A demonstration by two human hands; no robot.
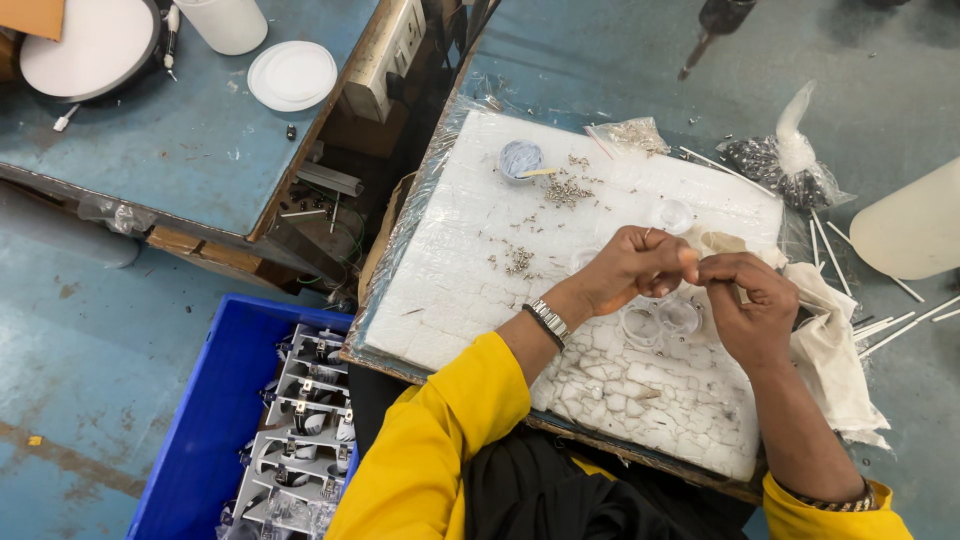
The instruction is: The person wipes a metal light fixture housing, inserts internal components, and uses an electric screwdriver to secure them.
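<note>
My left hand (637, 265) and my right hand (752, 305) meet fingertip to fingertip above a white foam board (470, 280). Both pinch a small part between them; it is too small to identify. Clear round plastic pieces (660, 322) lie on the board just beneath my hands, and another clear ring (672, 214) lies above them. Small metal screws (567, 190) are scattered in piles on the board. A small round cup (520, 158) sits near the board's far edge.
A blue crate (200, 420) holding several grey metal parts stands at lower left. A white cloth (835, 350) lies right of the board. Bags of small parts (780, 160), thin white rods (890, 325) and a white container (915, 230) sit at right. Another blue workbench (190, 130) is upper left.
</note>
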